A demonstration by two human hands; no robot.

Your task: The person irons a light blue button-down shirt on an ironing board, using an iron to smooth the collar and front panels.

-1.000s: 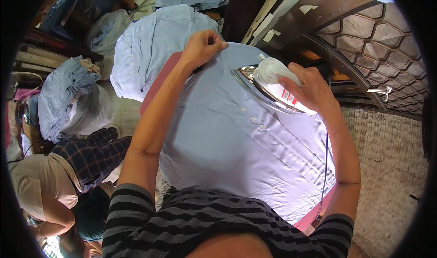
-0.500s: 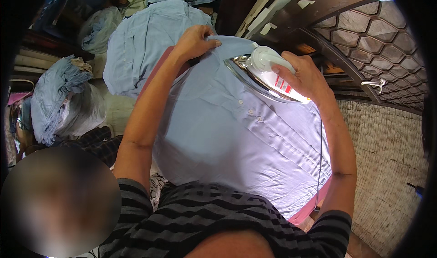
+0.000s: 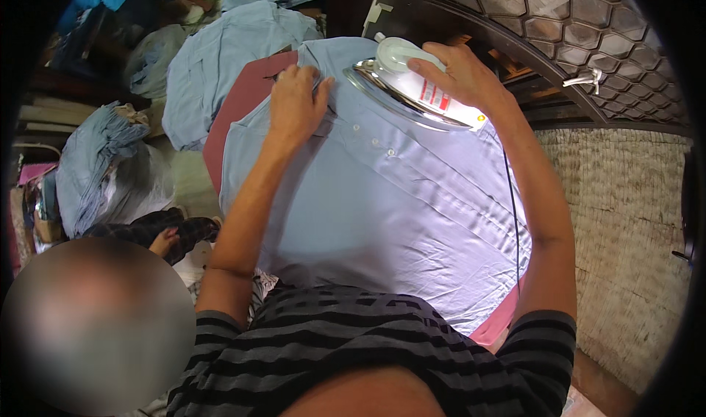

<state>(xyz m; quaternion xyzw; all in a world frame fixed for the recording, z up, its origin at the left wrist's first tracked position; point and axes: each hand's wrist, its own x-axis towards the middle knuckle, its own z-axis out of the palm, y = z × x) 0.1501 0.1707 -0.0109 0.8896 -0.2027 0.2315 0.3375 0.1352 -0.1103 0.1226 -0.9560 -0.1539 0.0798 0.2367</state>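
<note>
A pale blue shirt (image 3: 331,204) with small buttons lies spread over a dark pink ironing surface (image 3: 234,115). My right hand (image 3: 460,71) is wrapped round the handle of a white iron (image 3: 419,86). The iron's shiny metal base rests on the shirt's far part, tip pointing left, just beyond the buttons. A thin dark cord runs from its back end down beside my right forearm. My left hand (image 3: 298,104) lies on the shirt near its far left edge, fingers together and thumb apart. Creases show on the shirt's right part.
Folded light blue garments (image 3: 220,60) are stacked beyond the ironing surface. A plastic bag of blue cloth (image 3: 95,167) stands at the left. Another person's hand (image 3: 168,240) shows at lower left. A dark metal lattice gate (image 3: 566,27) stands far right, beside a woven mat (image 3: 625,255).
My left hand has moved nearer and left, from the shirt's far edge onto the cloth. The iron stays in my right hand. The whole view has shifted somewhat.
</note>
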